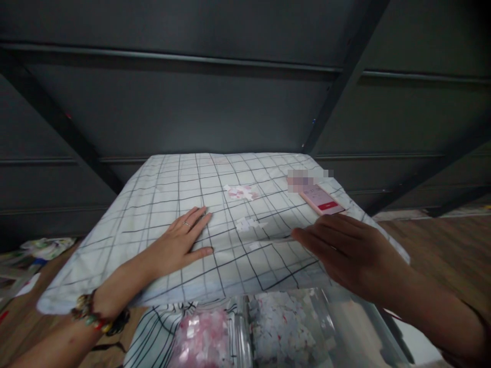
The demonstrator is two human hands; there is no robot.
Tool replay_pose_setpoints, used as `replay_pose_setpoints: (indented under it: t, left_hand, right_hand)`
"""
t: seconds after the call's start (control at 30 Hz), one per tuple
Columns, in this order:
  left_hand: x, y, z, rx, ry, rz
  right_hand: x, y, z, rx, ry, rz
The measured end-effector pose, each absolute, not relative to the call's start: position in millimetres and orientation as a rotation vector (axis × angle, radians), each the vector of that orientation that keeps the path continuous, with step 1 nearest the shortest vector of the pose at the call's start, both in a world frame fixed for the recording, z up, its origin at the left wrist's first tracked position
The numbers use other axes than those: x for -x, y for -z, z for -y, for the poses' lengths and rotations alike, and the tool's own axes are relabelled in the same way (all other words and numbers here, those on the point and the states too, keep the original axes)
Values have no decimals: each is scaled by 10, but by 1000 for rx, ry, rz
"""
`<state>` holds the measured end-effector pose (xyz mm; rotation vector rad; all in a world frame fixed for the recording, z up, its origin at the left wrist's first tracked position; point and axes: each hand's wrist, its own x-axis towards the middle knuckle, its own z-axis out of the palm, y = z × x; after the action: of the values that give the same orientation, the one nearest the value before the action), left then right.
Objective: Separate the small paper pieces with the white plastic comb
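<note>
Resting hand: left hand (179, 243), flat and spread on checked cloth (169, 179), gripping nothing.
Right hand (351, 250): fingers together; whether they pinch something, I cannot tell.
White scraps (246, 224): between the hands, probably light, thin, easily torn; best pinched at an edge.
Pink scraps (240, 192): farther away, likely similarly soft.

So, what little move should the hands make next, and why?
I'd probably have the right hand reach for the small white pieces: they lie near its fingertips, while the left hand rests spread on the checked cloth, where it could steady things. I can't tell whether the right hand holds anything.
</note>
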<state>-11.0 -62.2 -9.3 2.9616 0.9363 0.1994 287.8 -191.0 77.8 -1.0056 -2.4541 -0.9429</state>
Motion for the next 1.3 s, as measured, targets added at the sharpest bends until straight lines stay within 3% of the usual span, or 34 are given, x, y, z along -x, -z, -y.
replay_pose_setpoints:
  t: [0.5,0.8,1.03,1.3]
  left_hand:
    - [99,102,628,-2974,-201,-939]
    - [369,108,686,-2949,-219,-974]
    - [648,115,925,-2945,-202,-1090]
    - [717,74,1072,-2929,-175,-1093]
  right_hand:
    - [-2940,-739,1814,1063,952,2404]
    - [-2648,-761,2061,1006,732,2452]
    - [-2560,-799,2193,1176,896,2400]
    - [-2148,-904,2348,1007,655,2436]
